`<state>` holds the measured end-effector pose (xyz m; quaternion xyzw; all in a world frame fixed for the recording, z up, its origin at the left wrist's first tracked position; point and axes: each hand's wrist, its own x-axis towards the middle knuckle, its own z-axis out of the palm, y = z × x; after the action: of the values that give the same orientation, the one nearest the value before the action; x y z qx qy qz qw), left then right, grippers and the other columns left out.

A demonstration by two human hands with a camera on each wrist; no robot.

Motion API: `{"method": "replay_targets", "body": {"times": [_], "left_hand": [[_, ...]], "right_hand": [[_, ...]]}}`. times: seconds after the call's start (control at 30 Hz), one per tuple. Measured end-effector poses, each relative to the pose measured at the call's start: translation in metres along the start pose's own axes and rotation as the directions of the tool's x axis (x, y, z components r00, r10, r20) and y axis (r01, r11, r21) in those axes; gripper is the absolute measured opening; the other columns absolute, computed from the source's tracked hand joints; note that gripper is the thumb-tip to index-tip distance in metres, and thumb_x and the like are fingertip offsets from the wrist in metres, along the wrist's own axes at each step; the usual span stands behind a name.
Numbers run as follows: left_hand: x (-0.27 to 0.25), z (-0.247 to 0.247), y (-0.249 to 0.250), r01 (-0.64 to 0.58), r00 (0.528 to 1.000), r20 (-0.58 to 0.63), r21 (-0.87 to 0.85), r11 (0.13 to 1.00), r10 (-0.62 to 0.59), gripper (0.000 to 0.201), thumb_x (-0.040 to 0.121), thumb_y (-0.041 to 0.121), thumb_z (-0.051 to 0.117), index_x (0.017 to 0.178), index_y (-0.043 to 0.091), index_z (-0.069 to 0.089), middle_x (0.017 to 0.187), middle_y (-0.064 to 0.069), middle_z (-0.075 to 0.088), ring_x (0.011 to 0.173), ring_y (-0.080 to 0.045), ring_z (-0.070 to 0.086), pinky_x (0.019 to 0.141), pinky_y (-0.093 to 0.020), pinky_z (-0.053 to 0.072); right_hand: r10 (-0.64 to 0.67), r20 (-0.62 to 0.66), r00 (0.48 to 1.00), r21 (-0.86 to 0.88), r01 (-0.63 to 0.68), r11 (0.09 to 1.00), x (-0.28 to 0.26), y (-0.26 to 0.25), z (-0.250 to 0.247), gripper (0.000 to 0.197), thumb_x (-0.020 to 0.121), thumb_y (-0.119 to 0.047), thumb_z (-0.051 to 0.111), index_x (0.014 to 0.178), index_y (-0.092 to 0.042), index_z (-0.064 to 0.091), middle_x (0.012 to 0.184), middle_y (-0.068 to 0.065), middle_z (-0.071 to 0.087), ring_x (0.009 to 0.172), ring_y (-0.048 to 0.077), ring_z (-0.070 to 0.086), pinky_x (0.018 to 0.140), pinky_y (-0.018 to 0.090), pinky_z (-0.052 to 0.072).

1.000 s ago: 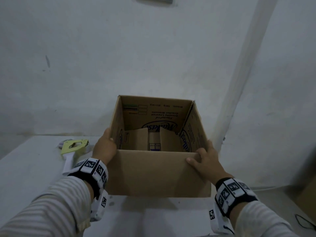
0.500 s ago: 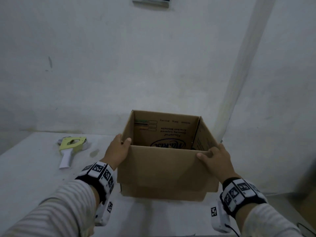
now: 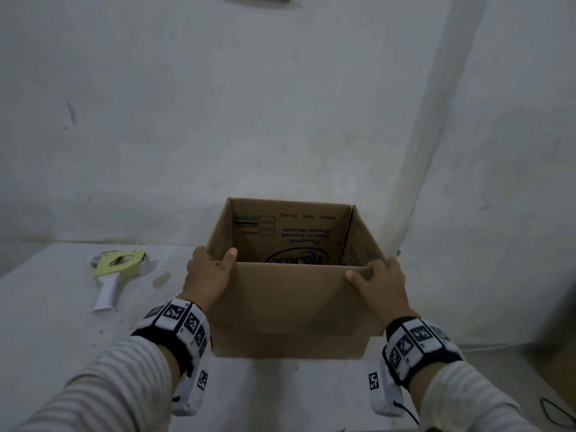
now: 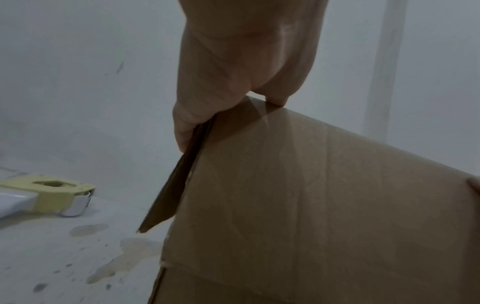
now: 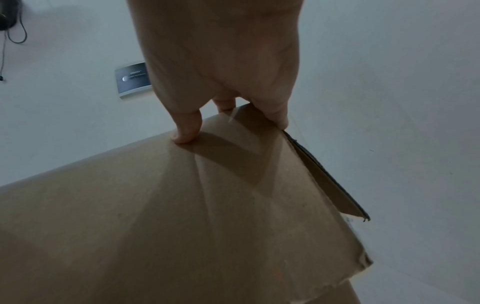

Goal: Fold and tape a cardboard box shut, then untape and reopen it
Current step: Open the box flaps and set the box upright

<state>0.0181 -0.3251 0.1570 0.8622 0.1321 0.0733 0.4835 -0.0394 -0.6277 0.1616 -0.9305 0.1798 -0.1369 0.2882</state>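
A brown cardboard box [image 3: 293, 307] stands open-topped on the white table [image 3: 62, 322], printed text showing on its inner far wall. My left hand [image 3: 207, 275] grips the near left corner of the box [image 4: 324, 205], thumb hooked over the rim and fingers on the left side. My right hand [image 3: 378, 283] grips the near right corner of the box [image 5: 182, 216], thumb on the front panel and fingers round the side. A yellow tape dispenser [image 3: 117, 272] with a white handle lies on the table to the left; its head [image 4: 52, 195] shows in the left wrist view.
A white wall [image 3: 249, 104] rises close behind the box, with a vertical pipe [image 3: 427, 135] at the right. A grey wall plate [image 5: 132, 81] shows in the right wrist view. Stains [image 4: 122, 259] mark the table by the box's left corner. A dark cable [image 3: 558, 413] lies at the lower right.
The view has tilted up, so the box's bottom flaps no longer show. The box sits lower in view, and both hands have moved up to its top corners.
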Motion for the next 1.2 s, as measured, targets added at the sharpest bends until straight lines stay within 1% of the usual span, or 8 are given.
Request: {"method": "replay_targets", "body": {"times": [0.07, 0.13, 0.27, 0.37, 0.63, 0.77, 0.9, 1.2], "left_hand": [[0.006, 0.0, -0.001, -0.005, 1.0, 0.008, -0.019, 1.0, 0.005, 0.081, 0.085, 0.059, 0.052, 0.144, 0.009, 0.026, 0.143, -0.017, 0.039, 0.128, -0.037, 0.044, 0.103, -0.049, 0.041], [0.013, 0.0, -0.001, 0.011, 1.0, 0.016, -0.026, 1.0, -0.01, 0.08, 0.084, 0.059, 0.052, 0.142, 0.01, 0.029, 0.141, -0.017, 0.042, 0.126, -0.037, 0.046, 0.101, -0.05, 0.043], [0.025, 0.003, 0.002, 0.03, 0.999, 0.014, -0.036, 0.999, -0.029, 0.078, 0.085, 0.057, 0.052, 0.142, 0.009, 0.029, 0.141, -0.018, 0.041, 0.124, -0.039, 0.046, 0.1, -0.05, 0.043], [0.034, 0.006, 0.002, 0.028, 1.0, 0.008, -0.024, 0.999, -0.028, 0.077, 0.086, 0.056, 0.052, 0.143, 0.009, 0.028, 0.142, -0.019, 0.039, 0.125, -0.039, 0.045, 0.101, -0.051, 0.043], [0.059, 0.013, 0.004, 0.032, 0.999, -0.004, -0.033, 0.999, -0.032, 0.075, 0.087, 0.055, 0.052, 0.143, 0.01, 0.028, 0.141, -0.019, 0.04, 0.123, -0.04, 0.046, 0.1, -0.051, 0.044], [0.071, 0.015, 0.004, 0.03, 1.0, -0.006, -0.027, 0.999, -0.03, 0.074, 0.088, 0.055, 0.051, 0.141, 0.01, 0.029, 0.14, -0.019, 0.041, 0.122, -0.04, 0.047, 0.099, -0.051, 0.044], [0.084, 0.017, 0.006, 0.036, 0.999, 0.001, -0.032, 0.999, -0.036, 0.075, 0.087, 0.055, 0.051, 0.143, 0.01, 0.027, 0.142, -0.02, 0.04, 0.124, -0.04, 0.046, 0.1, -0.051, 0.043], [0.109, 0.025, 0.011, 0.051, 0.999, 0.004, -0.055, 0.997, -0.051, 0.079, 0.089, 0.053, 0.051, 0.147, 0.012, 0.018, 0.146, -0.018, 0.035, 0.128, -0.039, 0.042, 0.103, -0.05, 0.041]], "right_hand": [[-0.004, -0.007, 1.0, -0.009, 0.004, 1.0, 0.006, -0.002, 0.001, 0.058, 0.084, -0.05, 0.061, 0.126, -0.011, 0.052, 0.147, 0.018, 0.029, 0.136, 0.039, 0.026, 0.111, 0.049, 0.032], [-0.003, -0.004, 1.0, -0.027, 0.003, 1.0, 0.011, -0.006, 0.002, 0.058, 0.085, -0.05, 0.061, 0.127, -0.011, 0.053, 0.147, 0.018, 0.028, 0.136, 0.038, 0.026, 0.112, 0.048, 0.032], [-0.004, 0.03, 1.0, -0.026, 0.005, 1.0, 0.022, -0.01, 0.005, 0.057, 0.087, -0.048, 0.059, 0.129, -0.009, 0.051, 0.15, 0.018, 0.025, 0.139, 0.038, 0.022, 0.113, 0.048, 0.03], [-0.012, 0.05, 0.999, -0.043, 0.014, 0.999, 0.032, -0.012, 0.007, 0.058, 0.088, -0.048, 0.058, 0.13, -0.009, 0.05, 0.151, 0.018, 0.023, 0.14, 0.037, 0.02, 0.112, 0.046, 0.028], [-0.024, 0.045, 0.999, -0.048, 0.026, 0.998, 0.056, -0.02, 0.019, 0.058, 0.087, -0.049, 0.058, 0.129, -0.009, 0.051, 0.152, 0.018, 0.023, 0.138, 0.038, 0.026, 0.11, 0.045, 0.032], [-0.03, 0.034, 0.999, -0.051, 0.032, 0.998, 0.067, -0.025, 0.024, 0.057, 0.088, -0.048, 0.059, 0.129, -0.009, 0.052, 0.152, 0.018, 0.022, 0.14, 0.037, 0.024, 0.112, 0.045, 0.03], [-0.031, 0.043, 0.999, -0.051, 0.033, 0.998, 0.076, -0.032, 0.027, 0.057, 0.089, -0.047, 0.058, 0.131, -0.009, 0.05, 0.154, 0.018, 0.018, 0.141, 0.037, 0.02, 0.113, 0.043, 0.028], [-0.044, 0.046, 0.998, -0.054, 0.046, 0.997, 0.101, -0.039, 0.037, 0.056, 0.09, -0.046, 0.057, 0.129, -0.008, 0.051, 0.152, 0.019, 0.02, 0.139, 0.039, 0.022, 0.11, 0.045, 0.03]]}}
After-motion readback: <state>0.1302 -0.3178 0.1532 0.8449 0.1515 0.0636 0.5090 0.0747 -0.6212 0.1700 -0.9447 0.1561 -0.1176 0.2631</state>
